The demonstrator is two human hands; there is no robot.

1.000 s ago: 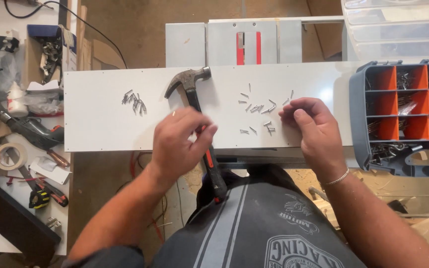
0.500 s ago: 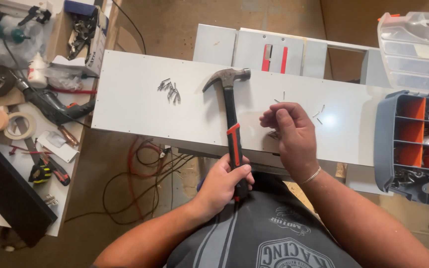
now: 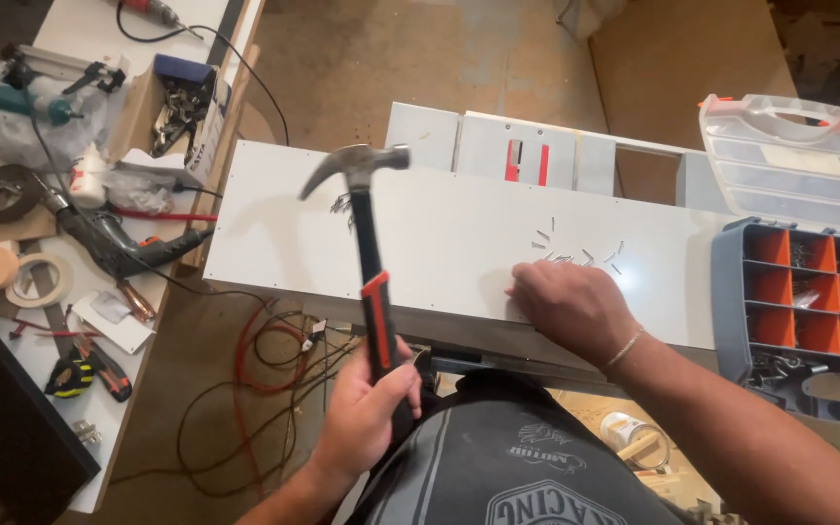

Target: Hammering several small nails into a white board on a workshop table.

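My left hand (image 3: pixel 367 413) was closed tight around the red and black handle of the hammer (image 3: pixel 362 243). I held it low on the handle, with the grey metal head up in the air, over the left part of the white board (image 3: pixel 439 243). My right hand (image 3: pixel 566 306) lay knuckles up at the near edge of the board. Its fingers were curled under, so I cannot tell if they pinched a nail or just pressed down. A few small nails (image 3: pixel 576 255) lay loose on the board just past that hand, and a little pile of nails (image 3: pixel 344 206) sat farther left, partly behind the hammer. I think the good way was to hold a nail straight, keep my fingers low, and tap softly first so the hammer would not hit my hand. The hammer had a curved claw at the back. On the right stood a grey box (image 3: pixel 809 301) with orange cups for small parts.
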